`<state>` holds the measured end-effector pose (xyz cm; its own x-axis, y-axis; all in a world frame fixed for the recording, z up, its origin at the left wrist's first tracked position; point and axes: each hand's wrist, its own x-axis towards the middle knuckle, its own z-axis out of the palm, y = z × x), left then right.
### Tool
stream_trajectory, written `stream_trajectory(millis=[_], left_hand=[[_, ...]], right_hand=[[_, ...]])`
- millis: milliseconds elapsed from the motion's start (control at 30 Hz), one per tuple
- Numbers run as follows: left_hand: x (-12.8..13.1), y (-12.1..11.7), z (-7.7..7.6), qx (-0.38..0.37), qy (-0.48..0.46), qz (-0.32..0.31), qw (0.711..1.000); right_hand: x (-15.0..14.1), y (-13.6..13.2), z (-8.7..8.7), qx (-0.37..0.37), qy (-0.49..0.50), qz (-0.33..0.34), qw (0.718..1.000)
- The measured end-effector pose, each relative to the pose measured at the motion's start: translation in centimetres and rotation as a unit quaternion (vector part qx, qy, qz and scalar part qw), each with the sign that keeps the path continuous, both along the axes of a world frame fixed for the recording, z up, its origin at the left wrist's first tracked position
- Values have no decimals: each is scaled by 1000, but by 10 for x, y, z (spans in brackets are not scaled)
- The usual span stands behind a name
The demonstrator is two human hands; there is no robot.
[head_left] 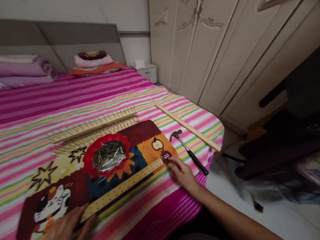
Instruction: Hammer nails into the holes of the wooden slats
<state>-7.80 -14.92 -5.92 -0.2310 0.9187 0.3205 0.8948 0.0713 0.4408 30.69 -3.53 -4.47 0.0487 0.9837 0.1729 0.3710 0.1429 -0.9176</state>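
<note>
A long wooden strip [125, 183] with rows of small holes lies slantwise near the front edge of a patterned mat [134, 133]. My left hand [66, 228], slightly blurred, is closed around the strip near its lower left end. By the strip's far right end, my right hand [183, 173] has thumb and fingers pinched together; what is between them, if anything, I cannot make out. On the mat stands a red scalloped bowl [89, 161] full of loose metal nails [110, 155]. A claw hammer [189, 152] rests to the right, its black handle towards me.
Two wooden strips bristling with nails [97, 127] lie behind the bowl. Another bare strip [188, 126] lies near the bed's right edge. The striped bed [145, 94] carries folded bedding [19, 70]. A wardrobe [196, 45] and a nightstand [148, 73] stand beyond.
</note>
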Motion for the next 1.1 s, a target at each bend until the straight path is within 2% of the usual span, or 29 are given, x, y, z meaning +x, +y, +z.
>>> stream_trajectory(millis=[133,233,300,433,667,767,900,1000,1100], left_hand=[[13,-1,14,25,70,3,997],[28,3,26,48,59,9,997],[40,9,35,62,44,20,997],[61,32,53,67,1,34,997],[87,94,79,22,-14,45,999],[101,128,90,-48,44,55,996],[112,166,97,-167,125,90,974],[113,182,97,-231,131,96,959],[112,190,97,-251,123,94,956]], right_hand=[[60,8,8,43,-59,-49,996],[93,17,-1,49,-105,-79,990],[101,20,-11,30,-153,-73,985],[92,23,-23,-16,-269,-66,961],[77,33,-15,-86,-277,-58,955],[75,33,-15,-86,-271,-61,957],[73,31,-18,-77,-247,-63,964],[72,31,-20,-72,-232,-67,968],[73,30,-21,-66,-215,-71,972]])
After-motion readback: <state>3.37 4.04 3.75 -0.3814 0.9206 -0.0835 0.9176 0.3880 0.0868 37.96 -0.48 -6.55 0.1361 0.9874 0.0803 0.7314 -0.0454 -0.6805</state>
